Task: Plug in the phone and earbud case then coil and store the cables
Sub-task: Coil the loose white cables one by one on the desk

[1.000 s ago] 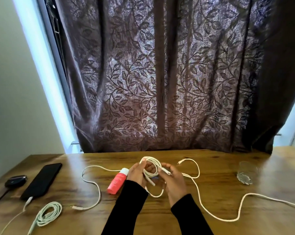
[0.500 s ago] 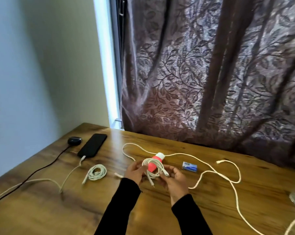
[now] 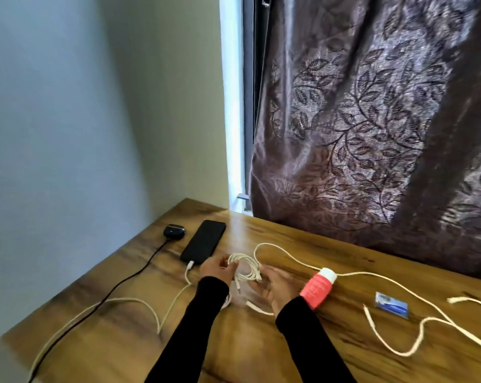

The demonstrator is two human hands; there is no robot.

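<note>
While the earbud case (image 3: pixel 174 231) and phone (image 3: pixel 203 241) lie plugged in at the far left, the left hand (image 3: pixel 216 269) pinches the coiled white cable (image 3: pixel 246 268). Its loops hang between both hands over the table (image 3: pixel 303 352). The right hand (image 3: pixel 278 288) is open with loose fingers beside the coil; whether it touches is unclear.

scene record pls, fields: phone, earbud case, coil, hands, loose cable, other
phone: flat on table, white cable plugged in
earbud case: left of phone, black cable attached
coil: white cable coil between both hands
left hand: grip on coil
right hand: fingers relaxed, beside coil
loose cable: uncoiled, runs right across table
other: pink bottle, blue packet
</note>
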